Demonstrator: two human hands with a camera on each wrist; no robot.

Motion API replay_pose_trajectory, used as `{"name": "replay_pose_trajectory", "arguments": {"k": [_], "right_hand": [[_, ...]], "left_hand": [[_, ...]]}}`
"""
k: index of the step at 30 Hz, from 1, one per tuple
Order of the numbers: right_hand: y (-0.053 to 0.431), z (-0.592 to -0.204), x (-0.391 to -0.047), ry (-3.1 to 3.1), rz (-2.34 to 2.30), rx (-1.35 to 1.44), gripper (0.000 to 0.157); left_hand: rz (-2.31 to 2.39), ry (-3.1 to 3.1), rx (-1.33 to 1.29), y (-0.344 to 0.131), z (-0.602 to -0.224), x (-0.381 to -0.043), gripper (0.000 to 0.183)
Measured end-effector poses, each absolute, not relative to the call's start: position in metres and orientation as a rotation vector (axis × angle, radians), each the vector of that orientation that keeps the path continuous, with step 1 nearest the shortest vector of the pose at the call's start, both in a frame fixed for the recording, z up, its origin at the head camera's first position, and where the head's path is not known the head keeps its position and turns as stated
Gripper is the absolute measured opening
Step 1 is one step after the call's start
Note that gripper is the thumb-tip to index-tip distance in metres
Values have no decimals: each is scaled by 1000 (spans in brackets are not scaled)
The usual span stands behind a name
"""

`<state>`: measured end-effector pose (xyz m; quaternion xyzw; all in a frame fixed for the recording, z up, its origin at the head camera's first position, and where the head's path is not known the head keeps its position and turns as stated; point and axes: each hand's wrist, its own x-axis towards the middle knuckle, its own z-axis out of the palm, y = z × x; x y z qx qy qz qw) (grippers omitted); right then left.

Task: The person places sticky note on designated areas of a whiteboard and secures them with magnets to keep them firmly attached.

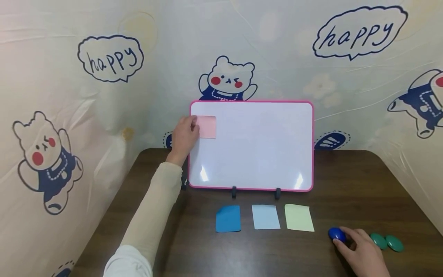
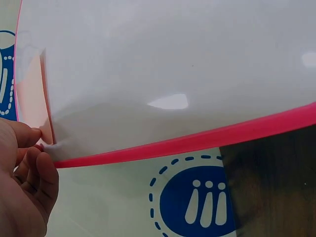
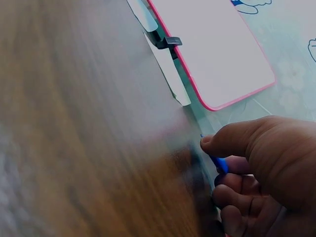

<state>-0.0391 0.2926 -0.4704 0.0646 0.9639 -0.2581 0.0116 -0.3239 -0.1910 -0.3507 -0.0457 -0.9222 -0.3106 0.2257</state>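
Note:
A pink sticky note [image 1: 207,127] is against the upper left of a pink-framed whiteboard [image 1: 256,150]. My left hand [image 1: 185,136] pinches the note's outer edge between thumb and finger. Close up in the left wrist view, the note [image 2: 35,96] stands partly away from the board's surface. Low on the right, my right hand [image 1: 361,250] grips a round, glossy blue magnet [image 1: 336,234] at the tabletop. The right wrist view shows only a blue sliver of that magnet [image 3: 220,164] between thumb and fingers. Beside this hand lie two green magnets [image 1: 394,243], one partly hidden.
Before the board, a dark blue sticky note [image 1: 228,218], a light blue one [image 1: 265,217] and a pale green one [image 1: 299,217] lie in a row on the brown table [image 1: 263,256]. Black stand feet [image 1: 278,193] hold the board's lower edge. Printed cloth [image 1: 277,50] hangs behind.

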Motion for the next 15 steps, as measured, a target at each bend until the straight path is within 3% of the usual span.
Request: {"name": "replay_pose_trajectory", "arguments": {"k": [15], "right_hand": [[270, -453, -49, 3042, -805, 178, 58]], "left_hand": [[-870, -2560, -131, -193, -355, -323, 44]]}}
